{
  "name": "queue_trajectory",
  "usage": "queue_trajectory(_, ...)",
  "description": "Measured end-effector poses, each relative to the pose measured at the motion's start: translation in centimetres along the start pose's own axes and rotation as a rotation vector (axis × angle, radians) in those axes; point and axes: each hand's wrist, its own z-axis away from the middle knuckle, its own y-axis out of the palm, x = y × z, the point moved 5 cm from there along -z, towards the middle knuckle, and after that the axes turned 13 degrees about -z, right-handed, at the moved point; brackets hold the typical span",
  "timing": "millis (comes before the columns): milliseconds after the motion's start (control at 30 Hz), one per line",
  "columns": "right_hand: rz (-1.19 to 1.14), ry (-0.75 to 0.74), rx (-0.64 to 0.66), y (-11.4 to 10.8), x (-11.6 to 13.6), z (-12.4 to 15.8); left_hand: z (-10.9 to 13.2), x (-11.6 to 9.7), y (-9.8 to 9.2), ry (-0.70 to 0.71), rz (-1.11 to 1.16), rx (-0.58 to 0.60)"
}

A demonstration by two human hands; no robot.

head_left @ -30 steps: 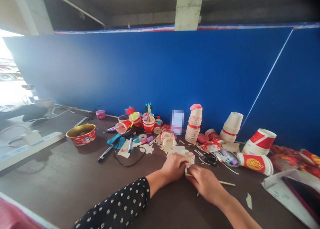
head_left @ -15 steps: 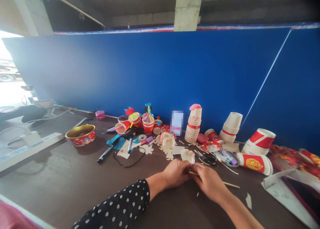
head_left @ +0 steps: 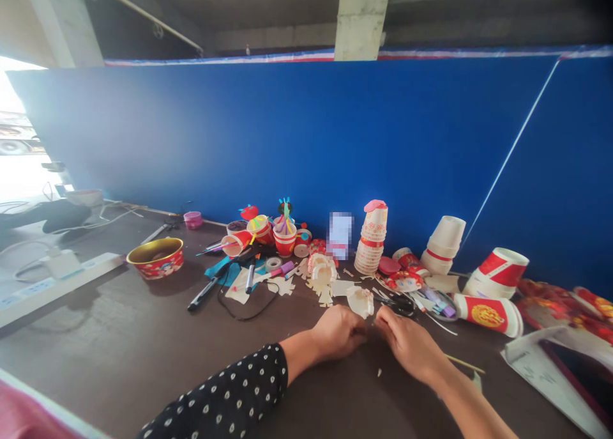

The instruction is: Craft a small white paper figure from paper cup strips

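Observation:
My left hand (head_left: 339, 331) is closed near the middle of the table, its fingers curled in; whatever they hold, if anything, is hidden. A short gap to its right separates it from my right hand (head_left: 407, 343), which is closed too. From behind the right hand a thin wooden stick (head_left: 467, 364) pokes out to the right; the part inside the fingers is covered. Just beyond both hands lies a cut piece of paper cup (head_left: 360, 301). Black-handled scissors (head_left: 401, 303) rest beyond my right fingers. A small white scrap (head_left: 380, 372) lies between my forearms.
Paper cups stand in a tall stack (head_left: 371, 241), with more cups (head_left: 488, 314) at right. Markers (head_left: 208, 292), a tape roll (head_left: 273, 264) and decorated cups (head_left: 285, 239) crowd the left-centre. A gold-lined bowl (head_left: 156, 260) and a power strip (head_left: 62, 285) are farther left.
My hands have drawn apart, the right one shifting slightly right. The wooden stick has slid rightward, and its left end no longer shows between the hands.

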Motion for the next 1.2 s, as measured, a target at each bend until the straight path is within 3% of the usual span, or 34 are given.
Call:
queue_trajectory(167,-0.047,-0.037,0.032,0.5,-0.2,-0.1,0.1,-0.5,0.0,0.096,-0.104,-0.021)
queue_trajectory(367,-0.087,-0.094,0.053,1.0,1.0,0.0,0.0,-0.4,0.3,0.116,-0.172,-0.007)
queue_trajectory(833,-0.093,-0.097,0.008,1.3,1.1,-0.2,-0.1,0.2,0.5,-0.007,-0.174,0.005)
queue_trajectory(1200,-0.235,-0.097,0.012,1.0,1.4,-0.2,0.1,0.0,-0.2,-0.064,-0.145,0.053)
